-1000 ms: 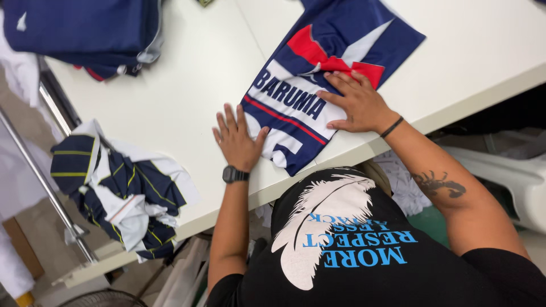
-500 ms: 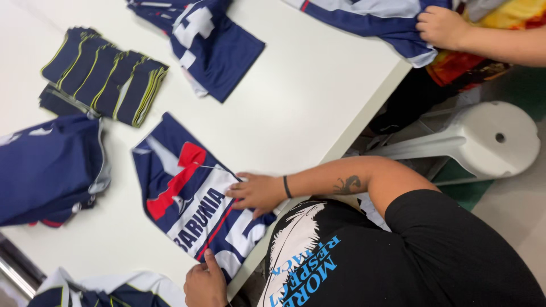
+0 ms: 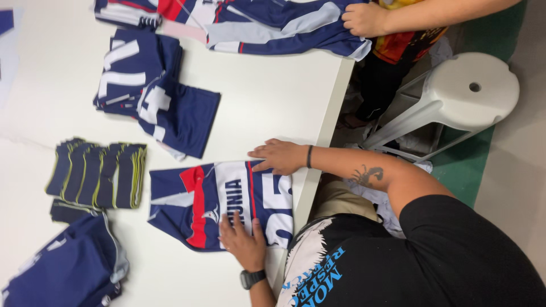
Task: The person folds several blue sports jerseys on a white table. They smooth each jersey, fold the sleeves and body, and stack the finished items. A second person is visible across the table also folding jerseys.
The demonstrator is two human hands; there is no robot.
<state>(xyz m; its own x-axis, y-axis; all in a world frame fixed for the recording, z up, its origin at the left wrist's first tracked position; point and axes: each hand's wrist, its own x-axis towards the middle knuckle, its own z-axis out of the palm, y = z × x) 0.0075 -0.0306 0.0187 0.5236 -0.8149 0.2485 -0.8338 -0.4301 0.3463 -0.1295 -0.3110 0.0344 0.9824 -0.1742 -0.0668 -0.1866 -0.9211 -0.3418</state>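
The folded jersey (image 3: 219,204) (navy, white and red) lies flat on the white counter (image 3: 267,113) by its edge. The left hand (image 3: 243,241) presses the jersey's near side, fingers (image 3: 230,223) spread flat, gripping nothing. The right hand (image 3: 278,156) rests palm-down on the jersey's far side, fingers extended, arm reaching across.

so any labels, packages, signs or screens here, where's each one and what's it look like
No packages, signs or lit screens.
Wristwatch: on the left wrist, small, black, face turned away.
Printed jersey: flat at the table edge under both hands, navy, white and red, big lettering.
Printed shirt: on the person, black with light blue lettering and a white feather.
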